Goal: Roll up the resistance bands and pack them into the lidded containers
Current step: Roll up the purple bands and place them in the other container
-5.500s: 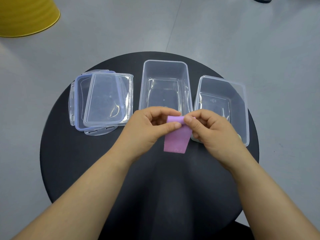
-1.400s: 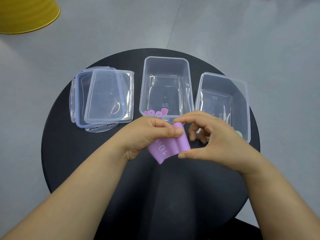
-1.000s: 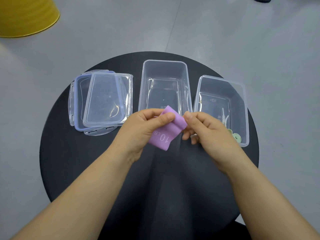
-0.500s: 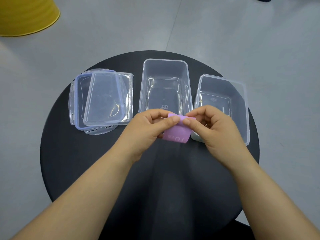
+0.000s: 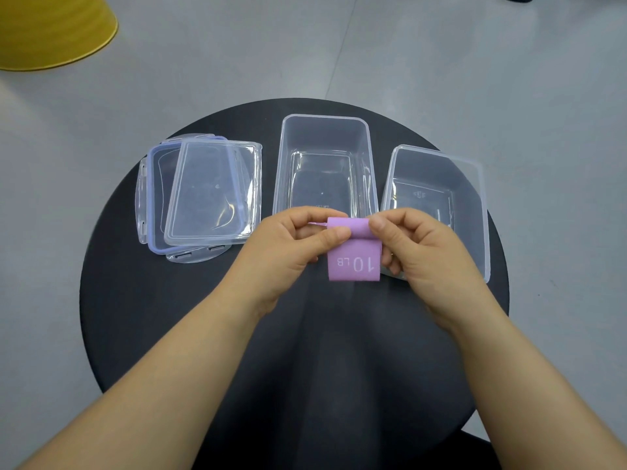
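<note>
Soft matte purple band (image 5: 354, 261), top apparently curled; pinch grip of left hand (image 5: 288, 251) and right hand (image 5: 431, 256) on it

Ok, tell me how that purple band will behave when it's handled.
The purple band is probably floppy: its free end hangs limp below the rolled top. It looks thin, so likely light. The left hand and right hand both pinch the roll, so it may unroll if released.

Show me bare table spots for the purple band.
Bare: the near half of the table, between left forearm and right forearm, and the patch in front of the stacked lids, outside the left forearm. Crowded: the far half, where lids, middle container and right container line up.
</note>
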`<state>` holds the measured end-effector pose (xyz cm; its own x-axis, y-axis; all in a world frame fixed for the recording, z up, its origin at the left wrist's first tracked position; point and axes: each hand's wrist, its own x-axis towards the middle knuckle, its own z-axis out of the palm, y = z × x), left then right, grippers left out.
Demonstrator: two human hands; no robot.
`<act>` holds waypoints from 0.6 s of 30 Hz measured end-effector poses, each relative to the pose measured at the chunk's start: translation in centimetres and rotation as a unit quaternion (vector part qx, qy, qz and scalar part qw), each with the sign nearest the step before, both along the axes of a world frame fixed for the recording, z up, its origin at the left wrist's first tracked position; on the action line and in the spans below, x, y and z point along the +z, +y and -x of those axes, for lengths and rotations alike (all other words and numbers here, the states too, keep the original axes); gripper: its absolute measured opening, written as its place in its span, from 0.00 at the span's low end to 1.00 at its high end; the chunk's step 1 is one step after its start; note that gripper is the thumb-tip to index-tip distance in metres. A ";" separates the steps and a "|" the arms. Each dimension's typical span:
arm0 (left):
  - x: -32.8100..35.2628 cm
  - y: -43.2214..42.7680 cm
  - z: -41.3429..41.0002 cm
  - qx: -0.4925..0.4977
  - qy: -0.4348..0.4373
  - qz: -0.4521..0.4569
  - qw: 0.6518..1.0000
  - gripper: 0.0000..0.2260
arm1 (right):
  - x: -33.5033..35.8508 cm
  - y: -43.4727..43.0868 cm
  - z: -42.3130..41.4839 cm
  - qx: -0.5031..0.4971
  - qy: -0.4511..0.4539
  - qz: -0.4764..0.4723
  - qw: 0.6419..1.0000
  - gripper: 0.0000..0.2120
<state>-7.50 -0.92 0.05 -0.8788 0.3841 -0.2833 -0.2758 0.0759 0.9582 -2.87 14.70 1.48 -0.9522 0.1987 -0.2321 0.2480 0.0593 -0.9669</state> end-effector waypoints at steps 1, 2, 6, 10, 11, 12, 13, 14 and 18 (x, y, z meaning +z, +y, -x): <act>0.0 0.0 0.0 -0.002 0.001 0.001 1.000 0.07 | 0.0 0.0 0.0 0.002 0.003 0.006 1.000 0.03; 0.0 0.0 0.0 -0.003 0.003 0.001 1.000 0.07 | 0.1 0.1 0.0 0.006 0.006 0.010 1.000 0.03; 0.0 0.0 0.0 -0.004 0.005 -0.003 1.000 0.08 | 0.1 0.2 0.0 0.015 0.016 0.013 1.000 0.03; 0.1 0.0 -0.1 -0.009 0.003 0.002 1.000 0.07 | 0.2 0.3 -0.1 0.022 0.019 0.015 0.999 0.04; 0.2 0.1 -0.1 -0.012 0.002 0.007 1.000 0.06 | 0.2 0.3 -0.1 0.023 0.019 0.016 0.999 0.04; 0.2 0.1 -0.1 -0.014 0.002 0.014 1.000 0.05 | 0.2 0.3 -0.1 0.026 0.019 0.017 0.999 0.04; 0.3 0.1 -0.1 -0.015 0.003 0.018 1.000 0.04 | 0.2 0.3 -0.1 0.030 0.020 0.014 0.999 0.04; 0.3 0.1 -0.1 -0.016 0.005 0.020 1.000 0.04 | 0.2 0.2 -0.1 0.032 0.021 0.010 0.999 0.05; 0.4 0.0 0.0 -0.013 0.016 0.015 1.000 0.04 | 0.0 0.1 -0.1 0.027 0.011 0.005 1.000 0.04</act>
<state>-7.49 -0.97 0.41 -0.8775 0.3985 -0.2669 -0.2428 0.1107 0.9637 -2.81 14.83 1.45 -0.9665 0.1452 -0.2117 0.2225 0.0630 -0.9729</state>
